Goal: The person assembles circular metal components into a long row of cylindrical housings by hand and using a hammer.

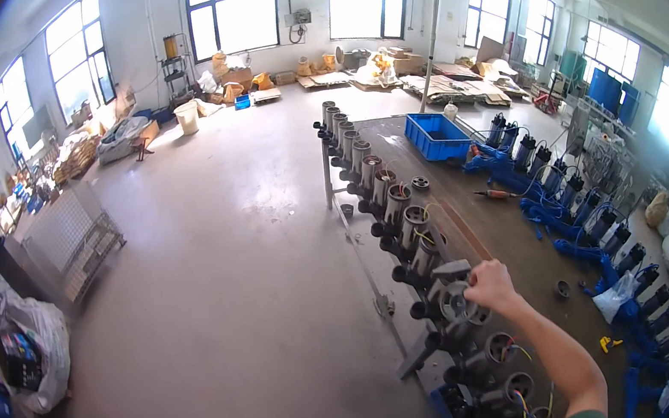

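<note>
My right hand (492, 285) reaches out from the lower right in a green sleeve. Its fingers are curled over the top of a grey metal motor housing (451, 299) at the near edge of a long workbench (519, 245). That housing is one of a row of several like cylinders (397, 204) lined up along the bench's left edge; some have coloured wires sticking out. My left hand is not in view.
Blue pump units with blue cables (577, 206) line the bench's right side. A blue crate (436, 135) sits at the far end, with an orange-handled tool (492, 194) and a white bag (617, 295) on the bench. A wire cage (75, 239) and sacks stand on the concrete floor to the left.
</note>
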A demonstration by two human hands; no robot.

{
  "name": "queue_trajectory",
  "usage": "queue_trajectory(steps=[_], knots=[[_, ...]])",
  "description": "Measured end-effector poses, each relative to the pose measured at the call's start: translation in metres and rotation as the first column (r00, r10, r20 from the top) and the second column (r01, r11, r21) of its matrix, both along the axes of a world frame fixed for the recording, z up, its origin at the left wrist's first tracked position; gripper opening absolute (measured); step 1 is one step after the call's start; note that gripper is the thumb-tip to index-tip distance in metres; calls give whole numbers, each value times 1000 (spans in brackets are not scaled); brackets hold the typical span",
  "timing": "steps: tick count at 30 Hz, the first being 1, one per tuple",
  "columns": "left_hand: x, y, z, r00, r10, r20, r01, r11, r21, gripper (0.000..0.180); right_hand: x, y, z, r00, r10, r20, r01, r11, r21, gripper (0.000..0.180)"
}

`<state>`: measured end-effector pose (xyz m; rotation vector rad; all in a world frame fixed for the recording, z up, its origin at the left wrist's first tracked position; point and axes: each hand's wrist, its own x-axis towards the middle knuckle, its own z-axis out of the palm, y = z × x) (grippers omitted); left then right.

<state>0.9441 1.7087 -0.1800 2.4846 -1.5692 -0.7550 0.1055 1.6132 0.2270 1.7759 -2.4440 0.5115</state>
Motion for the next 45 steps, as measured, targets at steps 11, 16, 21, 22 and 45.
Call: queue_trajectory(steps=[11, 16, 21, 22, 45], knots=[[-77, -244, 82, 772, 525, -357, -514, 847, 135, 28, -168, -434, -58, 751, -582, 312, 574, 809, 127, 51], [-228, -552, 120, 845, -246, -475, 212, 969, -125, 33, -202, -522, -92, 609, -704, 364, 680, 701, 218, 57], [-453, -788, 214, 547, -667, -506, 587, 737, -335, 26, -223, -525, -143, 571, -691, 443, 660, 708, 252, 34], [-496, -816, 245, 443, -638, -630, 605, 731, -315, 25, -221, -525, -150, 603, -663, 443, 634, 736, 237, 29], [-878, -976, 293, 175, -193, -966, 968, -146, 204, 25, 40, -564, -154, -105, 103, 989, 854, -500, 143, 13]])
